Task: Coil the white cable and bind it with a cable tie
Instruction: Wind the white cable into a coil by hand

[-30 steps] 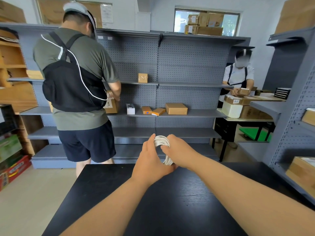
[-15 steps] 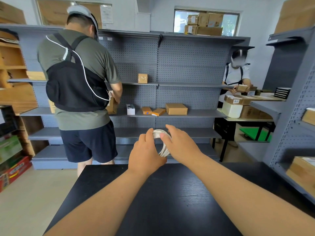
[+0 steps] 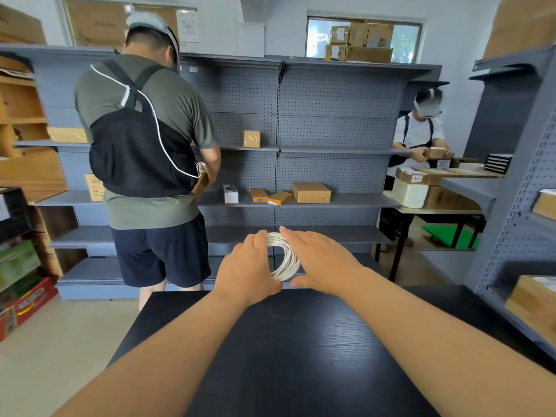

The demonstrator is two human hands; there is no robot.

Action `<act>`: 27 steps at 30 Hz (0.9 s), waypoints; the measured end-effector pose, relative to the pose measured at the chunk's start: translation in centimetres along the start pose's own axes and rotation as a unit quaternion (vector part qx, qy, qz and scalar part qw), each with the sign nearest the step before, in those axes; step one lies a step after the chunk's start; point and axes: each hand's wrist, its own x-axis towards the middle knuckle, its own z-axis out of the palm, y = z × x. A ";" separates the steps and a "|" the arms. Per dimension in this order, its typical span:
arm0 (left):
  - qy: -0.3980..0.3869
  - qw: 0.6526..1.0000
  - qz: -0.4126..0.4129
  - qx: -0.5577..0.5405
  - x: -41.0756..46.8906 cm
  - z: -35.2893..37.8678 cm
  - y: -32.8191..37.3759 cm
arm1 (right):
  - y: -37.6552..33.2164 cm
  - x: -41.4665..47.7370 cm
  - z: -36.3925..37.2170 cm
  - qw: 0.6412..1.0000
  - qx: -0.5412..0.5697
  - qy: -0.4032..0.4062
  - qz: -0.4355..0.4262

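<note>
We hold the cable point(image 3: 284, 257) as a round coil of many loops. It stands upright in the air just above the far edge of the table point(image 3: 301, 356). Our left hand point(image 3: 245, 272) grips the coil's left side, with fingers curled over its top and the thumb under its bottom. Our right hand point(image 3: 320, 260) lies against the right side, fingers fairly straight and pressed flat on the loops (its thumb sits just under the coil, near the left thumb). The hands are close together with only the coil between them.

Beyond the table stands a grey shelf unit point(image 3: 331, 130) with a few boxes point(image 3: 311, 192). Beyond the table's far left corner, a person in a green shirt point(image 3: 180, 109) faces the shelves, back to us. Beyond its far right, a person in white point(image 3: 419, 133) holds a small box.
</note>
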 end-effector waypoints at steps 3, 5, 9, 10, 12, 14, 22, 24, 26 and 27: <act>-0.005 1.000 0.013 0.004 -0.1 0.1 0.1 | -0.2 0.1 -0.1 1.000 -0.009 0.006 -0.006; -0.009 1.000 0.024 0.007 -0.1 0.1 0.2 | -0.3 0.3 -0.1 1.000 -0.025 0.010 -0.010; -0.020 0.998 0.047 0.020 0.0 0.1 0.3 | -0.3 0.6 0.2 0.999 -0.052 0.002 -0.012; -0.027 0.998 0.051 0.021 0.0 0.2 0.3 | -0.3 0.7 0.3 0.998 -0.062 0.001 -0.011; -0.041 0.998 0.048 0.013 0.0 0.2 0.5 | -0.2 0.8 0.6 0.997 -0.074 0.003 -0.005; -0.046 0.999 0.027 -0.010 0.1 0.1 0.5 | -0.2 0.9 0.9 0.998 -0.068 0.017 0.001; -0.032 0.998 -0.010 0.046 0.0 -0.4 0.6 | 0.4 1.2 1.1 0.998 -0.038 0.054 -0.001; -0.043 0.999 -0.010 0.031 0.1 -0.5 0.7 | 0.4 1.2 1.0 0.999 -0.037 0.034 0.003; -0.056 0.998 -0.003 0.018 0.2 -0.6 0.8 | 0.4 1.3 1.0 0.999 -0.045 0.005 0.006; -0.062 0.998 0.002 0.014 0.3 -0.6 0.9 | 0.3 1.3 1.0 0.999 -0.048 -0.007 0.009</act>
